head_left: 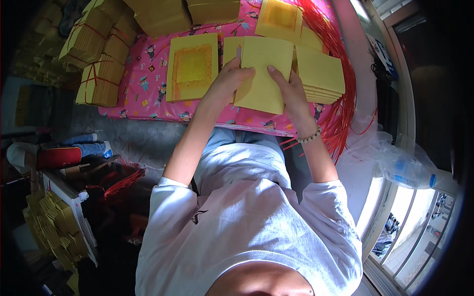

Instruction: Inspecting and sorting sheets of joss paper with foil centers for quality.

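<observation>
Between my hands, near the front edge of the pink table, is a wad of yellow paper (264, 89). My left hand (229, 81) grips its left side, thumb on top and fingers mostly hidden underneath. My right hand (292, 93) is closed on the right side in the same way, with a beaded bracelet at the wrist. To the left lies a yellow stack with an orange-bordered square print (192, 69). Close by my right hand sits a stack of plain yellow paper (321, 74) with layered edges. Another printed yellow stack (279, 19) lies farther back.
Red strings (340, 106) hang over the table's right side. Tied yellow paper bundles (101, 81) are piled at the left, with more at the back. Another person's legs (84, 148) show at far left, near a table holding yellow bundles (57, 222). Clear plastic (405, 167) lies by the barred window.
</observation>
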`<state>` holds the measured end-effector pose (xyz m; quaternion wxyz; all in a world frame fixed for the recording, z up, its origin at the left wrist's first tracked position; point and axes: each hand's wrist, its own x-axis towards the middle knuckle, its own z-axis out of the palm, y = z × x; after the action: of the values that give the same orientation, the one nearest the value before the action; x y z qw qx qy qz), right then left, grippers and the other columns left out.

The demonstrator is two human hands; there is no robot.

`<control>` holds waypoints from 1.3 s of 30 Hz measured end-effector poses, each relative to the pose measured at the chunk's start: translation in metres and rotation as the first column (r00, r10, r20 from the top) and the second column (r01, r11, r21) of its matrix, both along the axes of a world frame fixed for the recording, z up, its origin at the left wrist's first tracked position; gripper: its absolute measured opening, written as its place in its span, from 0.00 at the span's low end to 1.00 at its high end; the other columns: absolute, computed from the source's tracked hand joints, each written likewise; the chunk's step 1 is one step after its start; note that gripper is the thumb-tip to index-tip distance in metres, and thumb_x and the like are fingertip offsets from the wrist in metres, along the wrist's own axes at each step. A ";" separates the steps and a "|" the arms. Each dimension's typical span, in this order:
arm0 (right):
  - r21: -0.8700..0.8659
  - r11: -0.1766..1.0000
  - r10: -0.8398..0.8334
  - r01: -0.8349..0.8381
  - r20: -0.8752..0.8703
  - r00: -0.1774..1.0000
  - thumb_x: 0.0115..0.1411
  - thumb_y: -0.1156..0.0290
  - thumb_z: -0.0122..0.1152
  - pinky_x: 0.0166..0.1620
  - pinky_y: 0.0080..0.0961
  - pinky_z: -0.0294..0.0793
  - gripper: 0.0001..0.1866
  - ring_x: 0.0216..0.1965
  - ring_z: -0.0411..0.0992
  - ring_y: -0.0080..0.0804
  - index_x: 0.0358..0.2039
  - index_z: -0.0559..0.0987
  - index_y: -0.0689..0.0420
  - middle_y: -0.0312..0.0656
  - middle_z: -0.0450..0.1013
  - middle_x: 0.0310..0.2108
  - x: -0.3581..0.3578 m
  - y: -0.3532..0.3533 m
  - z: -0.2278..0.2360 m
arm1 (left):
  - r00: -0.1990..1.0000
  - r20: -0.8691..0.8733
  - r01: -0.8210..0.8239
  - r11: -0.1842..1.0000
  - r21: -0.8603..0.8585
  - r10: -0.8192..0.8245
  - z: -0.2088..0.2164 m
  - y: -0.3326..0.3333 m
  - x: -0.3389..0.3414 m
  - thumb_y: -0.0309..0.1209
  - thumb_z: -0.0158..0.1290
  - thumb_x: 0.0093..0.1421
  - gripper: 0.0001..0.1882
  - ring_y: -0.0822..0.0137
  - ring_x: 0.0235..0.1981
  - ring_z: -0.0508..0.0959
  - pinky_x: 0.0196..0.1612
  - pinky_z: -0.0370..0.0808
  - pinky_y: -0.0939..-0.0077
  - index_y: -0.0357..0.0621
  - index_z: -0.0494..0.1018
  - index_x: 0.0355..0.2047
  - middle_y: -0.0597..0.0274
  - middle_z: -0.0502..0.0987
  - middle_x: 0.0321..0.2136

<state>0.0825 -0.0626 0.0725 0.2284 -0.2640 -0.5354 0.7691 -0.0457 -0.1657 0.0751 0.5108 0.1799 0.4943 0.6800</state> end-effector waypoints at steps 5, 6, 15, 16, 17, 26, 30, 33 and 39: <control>-0.066 0.996 0.056 -0.052 0.049 0.997 0.61 0.63 0.57 0.45 0.21 0.72 0.22 0.43 0.71 0.25 0.50 0.68 0.65 0.43 0.71 0.44 -0.001 0.005 0.003 | 0.998 0.057 -0.001 0.998 -0.056 0.004 0.001 0.006 -0.002 0.24 0.45 0.59 0.19 0.64 0.45 0.75 0.47 0.73 0.72 0.36 0.63 0.51 0.54 0.73 0.45; -0.037 0.999 0.032 -0.030 0.044 0.999 0.61 0.62 0.56 0.45 0.21 0.72 0.23 0.43 0.71 0.25 0.50 0.68 0.65 0.43 0.71 0.44 -0.002 0.006 0.002 | 0.998 0.068 0.013 0.999 -0.051 -0.009 0.000 0.006 -0.003 0.24 0.45 0.59 0.19 0.64 0.45 0.75 0.47 0.73 0.72 0.36 0.63 0.51 0.54 0.73 0.45; -0.121 0.991 -0.054 0.053 -0.007 0.999 0.61 0.62 0.55 0.43 0.21 0.72 0.21 0.42 0.71 0.24 0.49 0.69 0.63 0.41 0.72 0.43 -0.002 -0.002 0.005 | 0.993 -0.061 -0.103 0.990 -0.094 0.097 0.004 0.011 0.012 0.24 0.44 0.58 0.19 0.64 0.44 0.74 0.47 0.71 0.73 0.36 0.63 0.51 0.54 0.72 0.45; -0.128 0.990 -0.057 0.056 0.002 0.998 0.62 0.61 0.55 0.43 0.21 0.72 0.21 0.42 0.71 0.24 0.50 0.69 0.63 0.41 0.72 0.43 -0.001 -0.002 0.006 | 0.987 -0.095 -0.140 0.984 -0.106 0.130 0.003 0.011 0.014 0.25 0.44 0.57 0.19 0.65 0.44 0.74 0.47 0.70 0.73 0.37 0.63 0.51 0.54 0.72 0.45; -0.128 0.990 -0.057 0.056 0.001 0.998 0.62 0.61 0.55 0.43 0.21 0.72 0.21 0.42 0.71 0.24 0.50 0.69 0.63 0.41 0.72 0.43 -0.001 -0.002 0.005 | 0.987 -0.095 -0.140 0.984 -0.106 0.130 0.003 0.011 0.014 0.25 0.44 0.57 0.19 0.65 0.44 0.74 0.47 0.70 0.73 0.37 0.63 0.51 0.54 0.72 0.45; -0.124 0.992 -0.015 0.010 -0.042 0.999 0.61 0.63 0.55 0.44 0.20 0.72 0.20 0.42 0.71 0.23 0.49 0.69 0.63 0.40 0.72 0.42 0.005 0.001 0.003 | 0.965 -0.191 -0.146 0.975 0.168 0.178 -0.007 0.013 0.019 0.29 0.47 0.62 0.18 0.71 0.44 0.73 0.46 0.69 0.77 0.38 0.63 0.51 0.61 0.72 0.44; -0.032 0.999 -0.016 0.014 -0.081 0.997 0.60 0.67 0.56 0.44 0.19 0.72 0.19 0.42 0.71 0.22 0.49 0.69 0.64 0.40 0.73 0.42 0.010 -0.003 -0.004 | 0.916 -0.356 -0.128 0.977 0.173 0.183 -0.011 0.009 0.019 0.24 0.46 0.60 0.17 0.72 0.43 0.72 0.47 0.69 0.77 0.36 0.63 0.50 0.58 0.73 0.41; 0.039 0.999 -0.022 0.025 -0.091 0.996 0.60 0.70 0.57 0.43 0.18 0.72 0.18 0.41 0.71 0.21 0.48 0.69 0.64 0.40 0.73 0.42 0.013 -0.006 -0.006 | 0.880 -0.439 -0.148 0.983 0.107 0.180 -0.013 0.003 0.022 0.25 0.46 0.60 0.15 0.71 0.41 0.73 0.45 0.69 0.76 0.36 0.63 0.48 0.57 0.74 0.39; 0.132 0.991 -0.016 0.032 -0.118 0.993 0.60 0.72 0.56 0.43 0.18 0.72 0.16 0.40 0.71 0.21 0.48 0.69 0.63 0.40 0.73 0.41 0.020 -0.012 -0.002 | 0.822 -0.513 -0.169 0.966 0.197 0.248 -0.013 0.000 0.032 0.26 0.46 0.61 0.15 0.69 0.40 0.73 0.44 0.69 0.74 0.35 0.62 0.47 0.56 0.73 0.37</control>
<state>0.1027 -0.0742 0.0704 0.2855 -0.2092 -0.5683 0.7428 -0.0136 -0.1662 0.0625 0.2615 0.3425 0.5832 0.6886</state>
